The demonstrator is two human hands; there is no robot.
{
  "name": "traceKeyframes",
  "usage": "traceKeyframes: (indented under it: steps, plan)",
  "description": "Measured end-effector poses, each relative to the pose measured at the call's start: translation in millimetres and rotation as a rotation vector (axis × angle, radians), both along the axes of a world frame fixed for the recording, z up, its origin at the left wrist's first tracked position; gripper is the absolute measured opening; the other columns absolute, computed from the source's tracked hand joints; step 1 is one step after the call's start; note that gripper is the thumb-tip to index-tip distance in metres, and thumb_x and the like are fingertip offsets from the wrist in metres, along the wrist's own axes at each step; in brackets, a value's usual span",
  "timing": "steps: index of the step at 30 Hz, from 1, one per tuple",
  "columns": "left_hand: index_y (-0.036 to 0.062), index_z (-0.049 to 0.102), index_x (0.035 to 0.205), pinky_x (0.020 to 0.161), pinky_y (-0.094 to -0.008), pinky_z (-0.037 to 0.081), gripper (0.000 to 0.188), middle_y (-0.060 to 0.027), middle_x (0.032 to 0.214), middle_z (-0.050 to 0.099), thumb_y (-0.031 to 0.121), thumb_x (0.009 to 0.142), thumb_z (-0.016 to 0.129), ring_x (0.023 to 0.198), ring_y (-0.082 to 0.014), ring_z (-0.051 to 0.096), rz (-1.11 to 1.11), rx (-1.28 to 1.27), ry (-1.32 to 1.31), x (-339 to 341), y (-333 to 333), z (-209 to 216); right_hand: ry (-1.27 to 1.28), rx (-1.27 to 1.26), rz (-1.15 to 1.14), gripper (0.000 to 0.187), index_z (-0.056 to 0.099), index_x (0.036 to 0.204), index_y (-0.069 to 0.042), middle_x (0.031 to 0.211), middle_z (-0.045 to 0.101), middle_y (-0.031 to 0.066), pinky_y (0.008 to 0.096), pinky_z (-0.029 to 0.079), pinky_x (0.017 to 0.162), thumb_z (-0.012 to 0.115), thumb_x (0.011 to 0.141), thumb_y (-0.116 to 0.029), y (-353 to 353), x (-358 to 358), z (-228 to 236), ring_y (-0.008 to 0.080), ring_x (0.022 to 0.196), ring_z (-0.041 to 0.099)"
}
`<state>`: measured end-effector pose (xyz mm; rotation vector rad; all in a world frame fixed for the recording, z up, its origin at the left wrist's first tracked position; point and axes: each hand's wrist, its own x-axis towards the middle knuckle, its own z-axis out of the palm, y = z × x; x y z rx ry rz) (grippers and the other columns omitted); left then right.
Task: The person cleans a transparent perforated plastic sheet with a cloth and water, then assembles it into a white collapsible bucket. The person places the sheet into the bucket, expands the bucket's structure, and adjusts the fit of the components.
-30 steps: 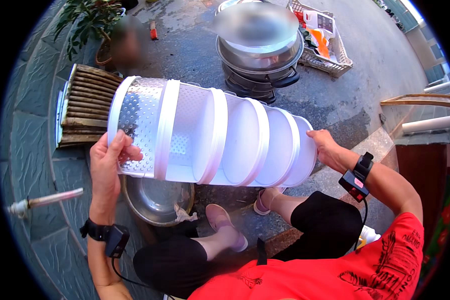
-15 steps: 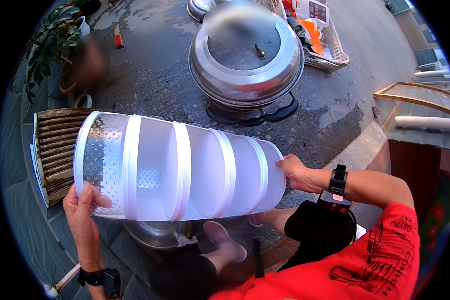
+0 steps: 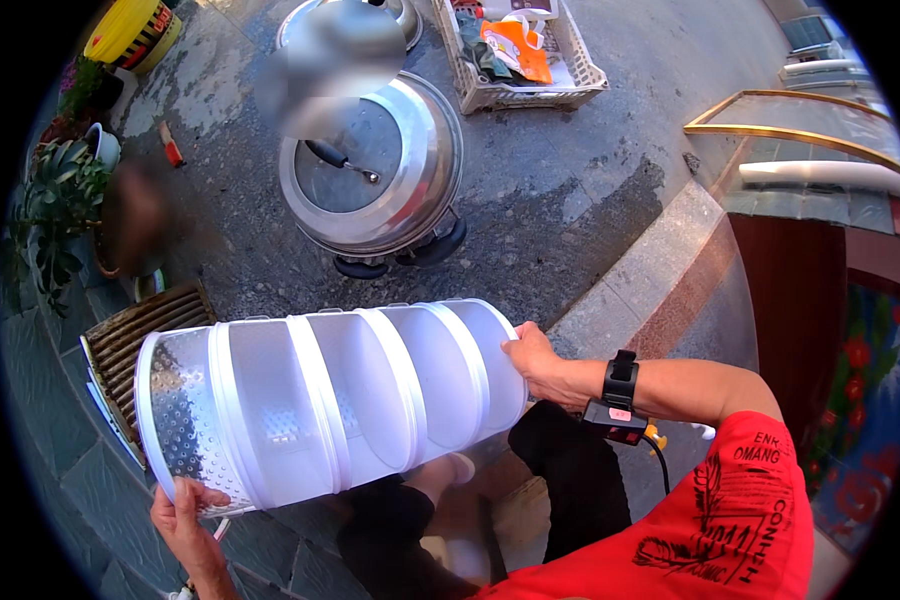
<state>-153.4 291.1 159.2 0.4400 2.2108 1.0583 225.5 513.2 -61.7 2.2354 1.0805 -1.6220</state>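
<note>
A long stack of translucent plastic tiers [image 3: 365,400] with white rims lies sideways across my lap, held in the air between both hands. Dimpled or perforated plastic shows at its left end. My left hand [image 3: 190,525] grips the lower left rim, thumb on the outside and fingers seen blurrily through the clear wall. At the far right end, my right hand [image 3: 533,362] pinches the rim, its fingertips partly hidden behind it. The right end sits higher than the left.
Ahead on the ground stands a lidded steel pot [image 3: 370,200] with black handles. Beyond it is a white crate [image 3: 570,88] holding an orange bag. A slatted stool [image 3: 155,345] and potted plants [image 3: 65,190] are at left; a gold-framed pane [image 3: 770,128] and step [image 3: 660,255] at right.
My view has swung to the right, so the pot and crate sit farther left. The stack has dropped lower in view and tilted, right end up. Both hands keep their hold.
</note>
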Motion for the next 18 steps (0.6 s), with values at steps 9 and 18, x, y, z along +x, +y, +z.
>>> traceKeyframes:
  steps: [9, 18]
  plan:
    - [-0.006, 0.064, 0.097, 0.083, -0.0392, 0.05, 0.024, -0.0133, 0.08, 0.069, 0.015, 0.088, 0.059, 0.079, -0.0237, 0.066, -0.036, -0.133, -0.017, 46, 22, 180, 0.123, 0.011, -0.217, 0.018, 0.049, 0.107, 0.0, 0.097, 0.057, 0.0128, 0.0357, 0.051, 0.073, 0.057, 0.092, -0.004, -11, 42, 134, 0.0189, 0.088, 0.056]
    - [-0.0001, 0.069, 0.08, 0.075, -0.0325, 0.047, 0.023, -0.009, 0.075, 0.07, 0.019, 0.089, 0.061, 0.074, -0.0164, 0.063, -0.384, -0.042, 0.016, 131, 149, 330, 0.166, 0.108, -0.535, 0.023, 0.051, 0.11, 0.0, 0.098, 0.059, 0.0111, 0.0357, 0.051, 0.075, 0.06, 0.092, -0.011, -18, 165, 263, 0.0195, 0.089, 0.058]
